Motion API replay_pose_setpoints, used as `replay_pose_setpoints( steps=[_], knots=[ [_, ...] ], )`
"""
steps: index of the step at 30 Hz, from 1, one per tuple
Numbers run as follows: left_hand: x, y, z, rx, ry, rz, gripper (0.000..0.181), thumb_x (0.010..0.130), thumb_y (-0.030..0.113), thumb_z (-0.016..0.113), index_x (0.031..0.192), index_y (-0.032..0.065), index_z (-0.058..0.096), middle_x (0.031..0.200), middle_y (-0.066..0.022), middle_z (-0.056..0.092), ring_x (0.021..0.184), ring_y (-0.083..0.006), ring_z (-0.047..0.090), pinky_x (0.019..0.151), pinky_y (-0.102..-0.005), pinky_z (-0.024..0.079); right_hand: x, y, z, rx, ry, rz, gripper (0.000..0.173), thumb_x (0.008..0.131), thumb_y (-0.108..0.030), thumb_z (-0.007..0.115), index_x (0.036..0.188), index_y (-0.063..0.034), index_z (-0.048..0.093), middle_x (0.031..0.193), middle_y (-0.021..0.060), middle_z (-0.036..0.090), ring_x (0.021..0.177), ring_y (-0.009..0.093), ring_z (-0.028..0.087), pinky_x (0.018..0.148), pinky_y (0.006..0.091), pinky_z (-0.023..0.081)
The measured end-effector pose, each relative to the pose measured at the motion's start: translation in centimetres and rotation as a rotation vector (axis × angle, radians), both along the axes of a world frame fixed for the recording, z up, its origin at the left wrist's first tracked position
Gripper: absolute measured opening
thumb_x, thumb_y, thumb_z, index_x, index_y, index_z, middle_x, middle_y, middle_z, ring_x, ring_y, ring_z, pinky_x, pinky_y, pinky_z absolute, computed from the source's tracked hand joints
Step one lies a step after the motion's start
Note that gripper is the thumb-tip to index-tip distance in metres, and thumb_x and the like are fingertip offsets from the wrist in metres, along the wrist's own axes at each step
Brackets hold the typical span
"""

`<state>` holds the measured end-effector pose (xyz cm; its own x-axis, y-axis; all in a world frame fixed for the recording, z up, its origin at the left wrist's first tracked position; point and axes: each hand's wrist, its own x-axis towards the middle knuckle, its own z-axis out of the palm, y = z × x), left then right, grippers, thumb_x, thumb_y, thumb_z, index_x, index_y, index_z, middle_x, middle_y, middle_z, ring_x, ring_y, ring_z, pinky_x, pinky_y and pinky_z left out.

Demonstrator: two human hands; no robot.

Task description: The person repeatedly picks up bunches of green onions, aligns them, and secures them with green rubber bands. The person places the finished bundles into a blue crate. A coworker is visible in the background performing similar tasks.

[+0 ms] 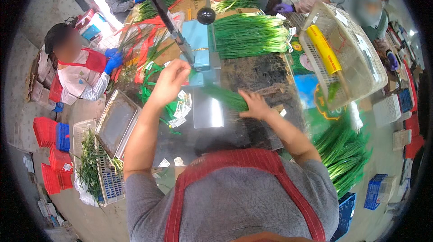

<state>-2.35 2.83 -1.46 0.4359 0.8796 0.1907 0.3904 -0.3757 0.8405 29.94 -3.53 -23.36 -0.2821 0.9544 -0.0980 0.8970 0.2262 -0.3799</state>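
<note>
Beside a light blue tabletop machine [196,38] with a black lever and ball knob, my left hand [172,79] is raised with thumb and fingers drawn together. A bit of green shows at its fingertips, but whether they pinch it is unclear. My right hand [255,105] grips a bunch of green onions [228,98], blurred by motion, which slants towards the machine's base. Beneath the bunch lies a shiny metal plate [208,110]. Green bands with white printed tags [181,111] lie just right of my left forearm. Behind the machine's right side, tagged bunches of green onions [250,35] lie in a row.
A plastic crate [365,83] holding a yellow roll [323,49] stands at the right, above loose green onions [345,154]. A metal tray [116,123] leans on a crate of trimmings [89,167] at left. Several co-workers stand around the table, one in blue gloves [113,61].
</note>
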Motion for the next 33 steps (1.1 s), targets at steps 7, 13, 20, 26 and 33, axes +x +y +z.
replay_pose_setpoints(
  steps=[7, 13, 20, 26, 33],
  knots=[
    [0.9, -1.9, 2.7, -0.088, -0.166, 0.015, 0.013, 0.098, 0.011, 0.058, 0.108, 0.0021, 0.062, 0.089, 0.0006, 0.057, 0.079, -0.008, 0.054, 0.072, -0.0235, 0.045, 2.0, -7.9, 7.3, 0.064, 0.381, -0.103, 0.067, 0.072, -0.018, 0.075, 0.134, -0.0111, 0.051, 0.125, 0.0173, 0.063, 0.111, 0.037, 0.062, 0.09, 0.0443, 0.052],
    [1.7, -0.1, 0.7, -0.051, -0.376, -0.032, 0.02, 0.098, 0.009, 0.059, 0.116, 0.0011, 0.062, 0.089, -0.0015, 0.061, 0.072, -0.0081, 0.055, 0.066, -0.0224, 0.045, 13.1, -18.3, 10.0, 0.446, 0.774, -1.041, 0.049, 0.079, -0.004, 0.067, 0.127, -0.0009, 0.056, 0.116, 0.0116, 0.065, 0.104, 0.021, 0.06, 0.093, 0.0336, 0.048],
    [3.0, -3.1, -0.3, -0.112, -0.189, -0.357, 0.01, 0.092, 0.002, 0.063, 0.1, 0.0006, 0.069, 0.091, -0.008, 0.066, 0.08, -0.016, 0.062, 0.071, -0.0275, 0.05, 22.1, -32.3, 6.3, 0.241, -0.071, -1.839, 0.082, 0.082, -0.031, 0.076, 0.148, -0.0042, 0.036, 0.135, 0.0213, 0.053, 0.123, 0.034, 0.052, 0.102, 0.0425, 0.043],
    [7.6, -5.7, -7.9, -0.381, -0.017, -0.516, 0.014, 0.095, 0.004, 0.062, 0.107, 0.0017, 0.069, 0.095, -0.0065, 0.066, 0.083, -0.0132, 0.064, 0.074, -0.026, 0.052, 21.1, -23.1, 5.7, 0.643, -0.304, -1.246, 0.064, 0.081, -0.012, 0.075, 0.139, -0.0049, 0.048, 0.138, 0.0201, 0.053, 0.126, 0.038, 0.05, 0.103, 0.047, 0.042],
    [9.8, -5.0, -20.2, -0.513, 0.195, -0.397, 0.022, 0.096, 0.015, 0.064, 0.115, 0.0029, 0.065, 0.107, -0.0104, 0.067, 0.095, -0.0191, 0.064, 0.085, -0.0312, 0.052, 15.8, 7.4, 9.3, 0.6, 0.319, -0.422, 0.038, 0.088, -0.018, 0.067, 0.123, -0.0029, 0.06, 0.115, 0.0195, 0.065, 0.108, 0.038, 0.059, 0.095, 0.0433, 0.046]
  ],
)
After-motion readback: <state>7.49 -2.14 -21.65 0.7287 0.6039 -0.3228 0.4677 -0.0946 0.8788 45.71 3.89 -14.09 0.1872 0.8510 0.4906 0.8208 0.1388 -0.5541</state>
